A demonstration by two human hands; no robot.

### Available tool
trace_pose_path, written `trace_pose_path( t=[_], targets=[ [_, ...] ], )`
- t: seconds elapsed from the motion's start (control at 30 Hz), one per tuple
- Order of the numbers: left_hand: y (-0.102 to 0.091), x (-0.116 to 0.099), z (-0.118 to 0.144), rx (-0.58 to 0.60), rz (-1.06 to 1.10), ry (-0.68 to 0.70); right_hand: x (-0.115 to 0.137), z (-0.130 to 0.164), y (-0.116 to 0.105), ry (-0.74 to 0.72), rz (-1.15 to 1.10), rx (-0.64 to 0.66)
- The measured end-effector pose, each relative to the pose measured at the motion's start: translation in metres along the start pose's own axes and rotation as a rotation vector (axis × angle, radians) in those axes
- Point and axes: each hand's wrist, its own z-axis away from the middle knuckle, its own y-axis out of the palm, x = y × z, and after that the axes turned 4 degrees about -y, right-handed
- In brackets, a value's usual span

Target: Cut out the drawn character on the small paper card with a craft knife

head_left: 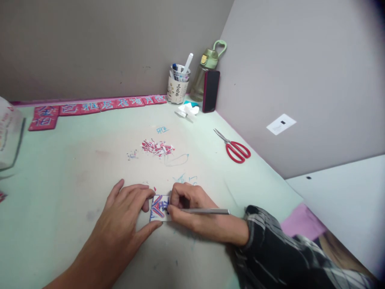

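A small white square block (156, 216) with blue and red character strokes lies flat on the table. My left hand (129, 212) steadies it, index finger at the upper left corner and thumb along the lower edge; the other fingers rest on the tabletop. Over the block's right side, my right hand (192, 204) is closed in a pen grip around a slim silver craft knife (210, 211). Its handle points right, and the fingers cover its tip. Beyond the hands is a pile of red and white shavings (158, 147).
Red-handled scissors (237, 151) lie at the right. Along the back wall run several red character tiles (108, 105). A pen cup (178, 86), green bottle (200, 78), phone (211, 91) and crumpled tissue (189, 109) stand in the corner. A white bag (9, 132) sits left.
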Motion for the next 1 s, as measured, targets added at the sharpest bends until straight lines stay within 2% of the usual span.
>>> trace_pose_path(
  t=[0.13,0.23,0.5,1.0],
  targets=[
    [-0.001,0.01,0.001,0.057,0.011,0.071,0.0,0.0,0.0,0.009,0.005,0.005],
    [0.0,0.013,0.002,0.029,0.014,0.071,0.0,0.001,0.001,0.001,0.026,0.001],
    [0.001,0.01,0.002,-0.023,-0.005,0.098,0.001,0.003,0.001,-0.06,0.06,-0.004],
    [0.002,0.007,0.001,-0.033,-0.012,0.086,0.005,0.003,0.0,-0.079,0.089,0.011]
  ],
)
